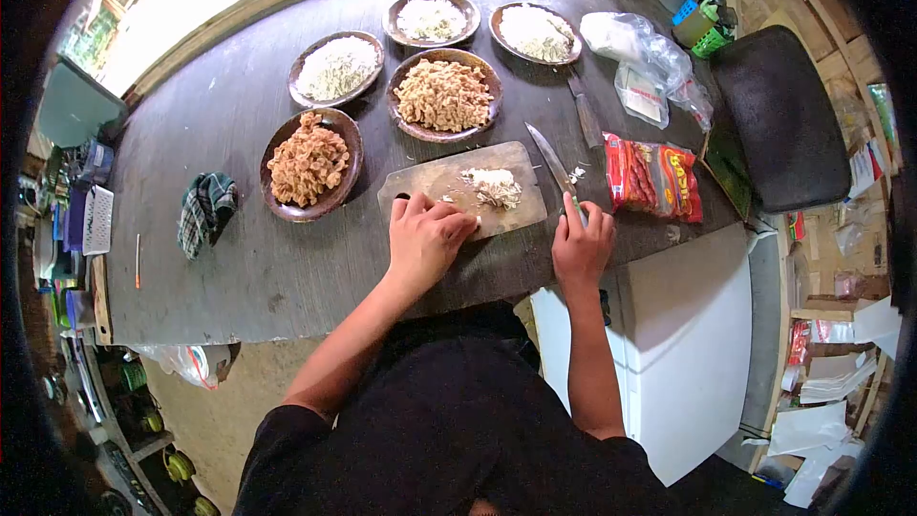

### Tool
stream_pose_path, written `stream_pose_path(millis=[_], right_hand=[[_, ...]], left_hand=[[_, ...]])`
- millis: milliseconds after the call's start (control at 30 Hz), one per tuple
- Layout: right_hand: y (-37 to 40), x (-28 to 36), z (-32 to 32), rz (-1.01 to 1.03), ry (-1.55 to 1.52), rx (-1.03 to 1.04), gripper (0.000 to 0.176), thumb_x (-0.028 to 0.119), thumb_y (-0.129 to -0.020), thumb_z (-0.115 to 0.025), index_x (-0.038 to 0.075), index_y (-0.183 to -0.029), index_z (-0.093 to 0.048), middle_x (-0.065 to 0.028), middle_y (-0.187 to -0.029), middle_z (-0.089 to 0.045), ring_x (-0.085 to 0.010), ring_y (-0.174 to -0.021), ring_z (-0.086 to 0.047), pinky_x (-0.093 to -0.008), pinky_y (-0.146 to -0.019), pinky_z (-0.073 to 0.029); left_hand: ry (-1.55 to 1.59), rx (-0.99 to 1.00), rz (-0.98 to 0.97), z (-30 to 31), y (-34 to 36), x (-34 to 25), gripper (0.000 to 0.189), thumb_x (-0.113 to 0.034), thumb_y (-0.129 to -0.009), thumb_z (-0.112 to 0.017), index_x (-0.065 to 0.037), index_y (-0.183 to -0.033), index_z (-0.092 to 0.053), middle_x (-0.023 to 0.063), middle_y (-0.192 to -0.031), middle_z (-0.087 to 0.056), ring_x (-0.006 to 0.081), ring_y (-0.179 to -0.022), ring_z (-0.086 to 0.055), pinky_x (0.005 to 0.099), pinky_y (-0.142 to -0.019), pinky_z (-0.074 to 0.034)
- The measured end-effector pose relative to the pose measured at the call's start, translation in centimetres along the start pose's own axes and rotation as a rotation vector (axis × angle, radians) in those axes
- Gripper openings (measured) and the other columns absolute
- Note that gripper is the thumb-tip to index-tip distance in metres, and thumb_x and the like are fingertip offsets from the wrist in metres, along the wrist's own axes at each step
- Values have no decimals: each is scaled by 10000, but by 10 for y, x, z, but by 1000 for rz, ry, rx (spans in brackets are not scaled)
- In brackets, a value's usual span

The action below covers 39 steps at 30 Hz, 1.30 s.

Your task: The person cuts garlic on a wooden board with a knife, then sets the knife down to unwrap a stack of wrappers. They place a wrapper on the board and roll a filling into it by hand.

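On the dark table lies a wooden cutting board (pixel 420 183) with a small heap of chopped pale food (pixel 495 187) on it. My left hand (pixel 425 237) rests on the board's near edge, fingers curled together at a small pale piece by the fingertips. My right hand (pixel 583 241) is closed round the handle of a knife (pixel 549 155), right of the board, its blade pointing away and up to the left. A few pale shreds lie beside the blade. A red sausage packet (pixel 652 180) is to the right of my right hand.
Plates of brown crumbly food (pixel 309 161) and pale shredded food (pixel 336 68) stand beyond the board. A second knife (pixel 585 113), plastic bags (pixel 640 53) and a black chair (pixel 783 119) are at the right. A checked cloth (pixel 207 212) lies at the left.
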State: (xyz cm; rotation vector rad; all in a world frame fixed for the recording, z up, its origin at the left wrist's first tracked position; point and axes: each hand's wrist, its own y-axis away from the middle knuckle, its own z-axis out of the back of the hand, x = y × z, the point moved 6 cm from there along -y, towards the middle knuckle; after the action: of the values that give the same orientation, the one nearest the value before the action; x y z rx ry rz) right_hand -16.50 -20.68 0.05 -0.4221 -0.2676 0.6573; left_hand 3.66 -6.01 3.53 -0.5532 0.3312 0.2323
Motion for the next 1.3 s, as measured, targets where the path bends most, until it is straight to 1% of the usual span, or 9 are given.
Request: stream_pose_path(millis=[167, 267, 367, 467, 600, 667, 900, 1167, 1300], right_hand=[[-1, -3, -4, 22, 23, 41, 431, 78, -913, -627, 143, -1335, -688, -103, -1124, -607, -299, -1013, -572, -440, -853, -465], [-4, 2, 12, 45, 32, 41, 478, 44, -910, -595, 141, -1372, -667, -117, -1129, -604, -299, -1012, -578, -449, -876, -468], [1, 19, 32, 57, -97, 22, 536, 11, -905, -575, 126, -1426, -625, -135, -1141, -594, -323, -1030, -590, -462, -909, -485], [17, 41, 37, 16, -435, 249, 633, -63, -899, -521, 108, -1508, -529, -182, -1107, -567, -371, -1005, -634, -463, -878, -547], [42, 71, 41, 7, -605, 392, 649, -64, -901, -531, 121, -1522, -511, -199, -1086, -553, -375, -983, -641, -459, -853, -549], [52, 79, 37, -17, -713, 497, 658, -57, -907, -535, 134, -1535, -494, -210, -1077, -549, -391, -983, -632, -460, -864, -537], [62, 86, 46, 37, -710, 546, 671, -42, -906, -548, 106, -1555, -457, -208, -1030, -550, -405, -973, -620, -473, -874, -521], [61, 90, 62, 124, -566, 546, 713, -30, -897, -565, 110, -1578, -407, -170, -1009, -554, -378, -840, -659, -458, -763, -562], [57, 93, 63, 154, -555, 533, 717, -32, -892, -561, 99, -1579, -402, -168, -1004, -551, -368, -822, -663, -449, -749, -570]], left_hand=[[10, -23, 19, 7, -3, 3, 89, -305, -842, -795, -218, -837, -806, -91, -865, -746, 178, -847, -579, 355, -821, -399], [-34, -31, 26, 10, -2, 9, 86, -301, -840, -800, -216, -826, -803, -94, -871, -749, 177, -844, -577, 354, -822, -398], [-61, -36, 43, 15, -4, 14, 85, -297, -835, -804, -216, -812, -795, -94, -869, -749, 175, -845, -577, 355, -827, -395], [-82, -82, 41, 18, -6, 18, 69, -287, -819, -812, -220, -816, -795, -99, -866, -752, 168, -850, -577, 354, -817, -391], [-81, -16, 51, 13, -5, 19, 64, -283, -806, -815, -223, -817, -796, -106, -881, -754, 167, -854, -576, 354, -817, -391], [-91, -1, 78, 10, -3, 22, 99, -309, -794, -834, -258, -876, -814, -117, -900, -766, 159, -857, -574, 339, -836, -386], [-142, 25, 41, 13, -9, 19, 99, -278, -759, -848, -229, -817, -786, -113, -899, -766, 163, -856, -574, 342, -832, -383], [-114, 20, 77, 9, -7, 23, 105, -276, -755, -848, -226, -822, -786, -117, -915, -770, 165, -866, -583, 348, -833, -390], [-117, 33, 74, 10, -8, 23, 105, -278, -759, -846, -222, -824, -786, -118, -928, -772, 166, -866, -584, 350, -836, -391]])
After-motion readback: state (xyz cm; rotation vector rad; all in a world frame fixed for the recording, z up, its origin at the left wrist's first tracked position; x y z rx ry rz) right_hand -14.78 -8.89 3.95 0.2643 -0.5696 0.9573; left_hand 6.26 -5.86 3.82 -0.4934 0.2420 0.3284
